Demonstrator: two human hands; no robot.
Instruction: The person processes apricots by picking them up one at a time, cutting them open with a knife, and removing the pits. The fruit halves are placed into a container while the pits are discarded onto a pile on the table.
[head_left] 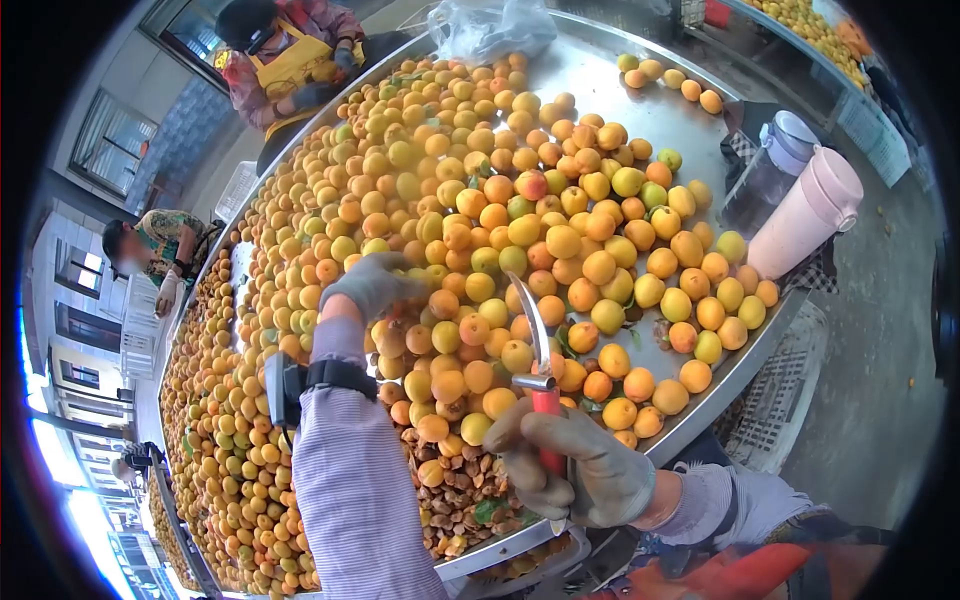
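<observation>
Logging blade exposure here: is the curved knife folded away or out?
Out: its curved metal blade stands bare beyond the red handle, which the gloved right hand grips.

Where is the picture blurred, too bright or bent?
Head view: the lens bows the metal table and leaves dark corners; daylight burns out the lower-left edge; the left hand looks soft, perhaps from motion; the curved blade is sharper.

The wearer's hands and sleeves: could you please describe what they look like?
The left hand and right hand wear grey gloves. The left sleeve is pale lavender, finely striped; a black strap carries a boxy device. The right cuff is lavender.
</observation>
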